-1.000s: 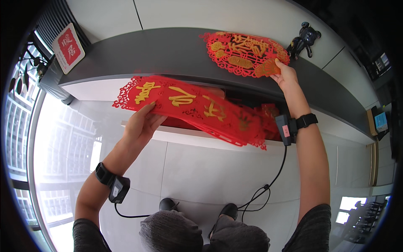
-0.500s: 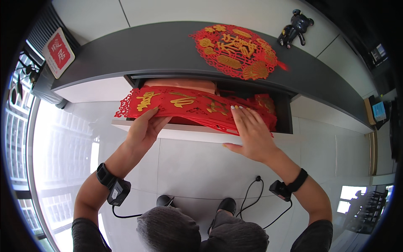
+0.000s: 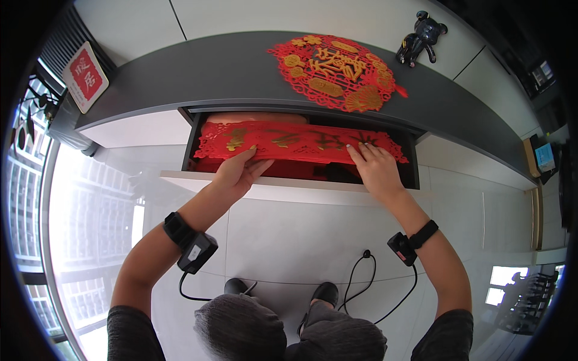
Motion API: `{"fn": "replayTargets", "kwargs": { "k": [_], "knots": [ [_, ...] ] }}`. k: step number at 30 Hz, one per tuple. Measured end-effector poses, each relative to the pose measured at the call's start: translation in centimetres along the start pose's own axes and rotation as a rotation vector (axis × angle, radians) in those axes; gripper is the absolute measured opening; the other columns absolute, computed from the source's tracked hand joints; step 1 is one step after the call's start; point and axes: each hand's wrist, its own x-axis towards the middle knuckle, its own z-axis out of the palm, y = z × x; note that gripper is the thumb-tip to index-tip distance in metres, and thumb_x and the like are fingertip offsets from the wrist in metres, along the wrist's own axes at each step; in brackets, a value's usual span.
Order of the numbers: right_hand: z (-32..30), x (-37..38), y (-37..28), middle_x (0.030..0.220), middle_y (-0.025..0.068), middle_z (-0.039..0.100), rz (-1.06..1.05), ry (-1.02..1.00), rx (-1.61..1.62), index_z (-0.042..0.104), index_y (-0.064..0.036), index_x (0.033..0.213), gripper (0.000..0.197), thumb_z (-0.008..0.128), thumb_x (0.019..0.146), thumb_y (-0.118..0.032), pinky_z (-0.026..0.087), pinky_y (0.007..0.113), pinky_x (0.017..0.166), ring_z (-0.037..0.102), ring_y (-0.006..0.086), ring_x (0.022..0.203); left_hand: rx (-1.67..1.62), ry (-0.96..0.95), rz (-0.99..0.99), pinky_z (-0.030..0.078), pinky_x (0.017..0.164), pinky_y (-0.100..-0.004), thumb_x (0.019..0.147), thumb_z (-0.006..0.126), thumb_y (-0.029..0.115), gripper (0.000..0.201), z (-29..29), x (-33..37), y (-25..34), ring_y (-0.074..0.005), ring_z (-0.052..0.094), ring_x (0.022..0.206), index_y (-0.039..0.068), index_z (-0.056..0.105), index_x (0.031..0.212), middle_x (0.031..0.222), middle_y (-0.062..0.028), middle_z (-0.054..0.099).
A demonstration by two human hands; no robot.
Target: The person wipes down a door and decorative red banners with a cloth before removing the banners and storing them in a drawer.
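A long stack of red cut-out paper banners with gold characters and lacy ends lies across the opened drawer, level with its upper part. My left hand pinches the near edge left of the middle, thumb on top and fingers underneath. On the right part of the stack, my right hand has its fingers over the top face; its thumb is out of sight beneath the near edge. Below the banners, more red material shows inside the drawer. A pale pinkish flat item sits behind them.
A round red-and-gold cut-out decoration with a tassel lies on the dark cabinet top. A black bear figurine stands at the far right, and a red-and-white sign at the left. Black cables hang near my feet.
The banner stack has moved right and settled straighter along the drawer. My left hand has shifted right with it; my right hand has moved right and its thumb has gone out of sight.
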Motion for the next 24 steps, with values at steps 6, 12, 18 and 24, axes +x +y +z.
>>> {"fn": "replayTargets", "kwargs": {
  "k": [6, 12, 18, 24],
  "knots": [
    [2.0, -1.1, 1.8, 0.107, 0.0179, 0.063, 0.056, -0.005, -0.067, 0.059, -0.0042, 0.114, 0.039, 0.055, 0.075, -0.007, 0.048, 0.037, 0.086, 0.062, 0.0284, 0.099, 0.025, -0.130, -0.040, 0.049, 0.097, -0.0362, 0.095, 0.044, 0.010, 0.021, 1.2, 2.5, -0.8, -0.0284, 0.056, 0.106, -0.006, 0.048, 0.109, 0.115, -0.0178, 0.053],
    [3.9, -2.6, 4.9, 0.103, 0.0166, 0.064, 0.075, -0.071, -0.118, 0.059, -0.0054, 0.114, 0.039, 0.056, 0.076, -0.008, 0.048, 0.036, 0.085, 0.062, 0.0272, 0.096, 0.192, -0.151, -0.300, 0.050, 0.091, -0.0327, 0.097, 0.041, 0.018, 0.029, 3.4, 2.6, 0.0, -0.0264, 0.058, 0.102, -0.005, 0.050, 0.112, 0.114, -0.0185, 0.056],
    [2.4, -2.4, 6.9, 0.096, 0.0147, 0.065, 0.301, -0.418, 0.464, 0.065, -0.0068, 0.107, 0.028, 0.060, 0.083, -0.021, 0.048, 0.035, 0.082, 0.062, 0.0283, 0.093, 0.629, -0.317, -0.148, 0.049, 0.069, -0.0217, 0.097, 0.042, 0.023, 0.029, 3.5, 4.7, 0.9, -0.0128, 0.061, 0.087, 0.002, 0.059, 0.108, 0.104, -0.0088, 0.063],
    [4.5, -2.2, 7.3, 0.086, 0.0159, 0.067, 0.462, -0.585, 0.803, 0.067, -0.0069, 0.103, 0.030, 0.059, 0.087, -0.032, 0.048, 0.037, 0.077, 0.063, 0.0305, 0.084, 1.557, -0.176, 0.733, 0.044, 0.085, -0.0278, 0.089, 0.053, 0.017, 0.026, -0.5, 9.9, 2.3, -0.0175, 0.057, 0.098, 0.003, 0.062, 0.109, 0.100, -0.0091, 0.064]
  ]
}}
